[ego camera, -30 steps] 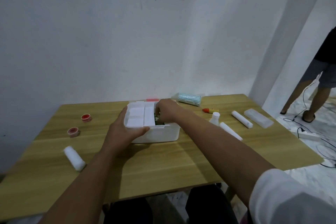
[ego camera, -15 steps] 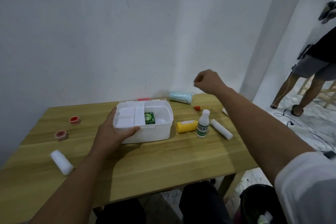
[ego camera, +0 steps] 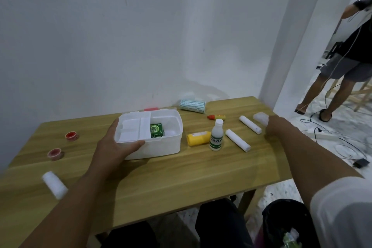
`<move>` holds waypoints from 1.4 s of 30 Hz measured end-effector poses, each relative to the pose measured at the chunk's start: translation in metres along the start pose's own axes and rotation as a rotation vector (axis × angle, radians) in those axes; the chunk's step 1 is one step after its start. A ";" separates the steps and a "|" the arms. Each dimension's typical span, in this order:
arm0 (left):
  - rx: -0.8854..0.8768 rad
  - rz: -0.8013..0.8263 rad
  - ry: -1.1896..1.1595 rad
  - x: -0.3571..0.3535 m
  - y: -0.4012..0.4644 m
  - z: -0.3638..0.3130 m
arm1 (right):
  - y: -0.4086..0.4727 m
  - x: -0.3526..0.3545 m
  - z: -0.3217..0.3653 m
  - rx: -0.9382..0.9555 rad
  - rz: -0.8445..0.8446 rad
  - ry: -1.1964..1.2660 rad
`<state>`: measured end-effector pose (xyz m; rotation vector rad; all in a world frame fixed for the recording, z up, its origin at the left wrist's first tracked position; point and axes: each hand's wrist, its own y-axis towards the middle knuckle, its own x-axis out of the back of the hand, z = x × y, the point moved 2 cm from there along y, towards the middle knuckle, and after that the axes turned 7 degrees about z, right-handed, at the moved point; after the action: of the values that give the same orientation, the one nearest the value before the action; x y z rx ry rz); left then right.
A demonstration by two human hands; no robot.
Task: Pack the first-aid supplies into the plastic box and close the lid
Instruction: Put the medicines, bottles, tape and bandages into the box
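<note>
The white plastic box (ego camera: 161,147) stands open on the wooden table (ego camera: 181,177), with a white inner tray (ego camera: 133,131) and a green carton (ego camera: 156,130) inside. My left hand (ego camera: 114,147) grips its front-left corner, thumb on the rim. My right hand (ego camera: 276,127) rests at the table's right edge over a translucent flat case (ego camera: 260,118); its fingers are hidden. Between box and hand lie a yellow bottle (ego camera: 198,138), an upright white bottle (ego camera: 216,137), two white rolls (ego camera: 237,140) (ego camera: 250,125), a red-yellow tube (ego camera: 216,117) and a mask pack (ego camera: 192,105).
Two red tape rolls (ego camera: 71,136) (ego camera: 54,153) and a white bandage roll (ego camera: 54,185) lie on the left of the table. Another person (ego camera: 342,70) stands in the doorway at right, with cables (ego camera: 332,139) on the floor. A black bag (ego camera: 281,223) sits below the table's right corner.
My right hand left the box, rose into the air, then came down at the table's right edge on the translucent case. My left hand stayed on the box.
</note>
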<state>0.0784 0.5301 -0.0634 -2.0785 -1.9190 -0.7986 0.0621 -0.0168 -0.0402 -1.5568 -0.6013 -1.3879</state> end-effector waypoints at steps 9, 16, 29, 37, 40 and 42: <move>0.008 -0.004 0.006 0.000 0.000 -0.001 | 0.004 0.041 0.017 -0.015 -0.325 0.295; -0.002 0.008 -0.004 0.001 -0.002 -0.004 | -0.062 0.104 0.159 0.514 -0.232 0.309; -0.008 0.023 0.004 0.003 -0.002 -0.006 | -0.111 0.019 0.310 0.776 0.000 -0.090; -0.019 0.014 0.000 0.000 -0.003 -0.006 | -0.103 -0.018 0.338 0.807 -0.083 0.053; -0.020 0.020 -0.004 0.001 -0.003 -0.007 | -0.101 -0.021 0.341 0.811 -0.094 0.062; -0.030 0.012 -0.006 0.001 -0.004 -0.008 | -0.100 -0.013 0.338 0.824 -0.075 0.055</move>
<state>0.0726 0.5276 -0.0573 -2.1104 -1.9071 -0.8239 0.1404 0.3241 0.0038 -0.8340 -1.0406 -1.0230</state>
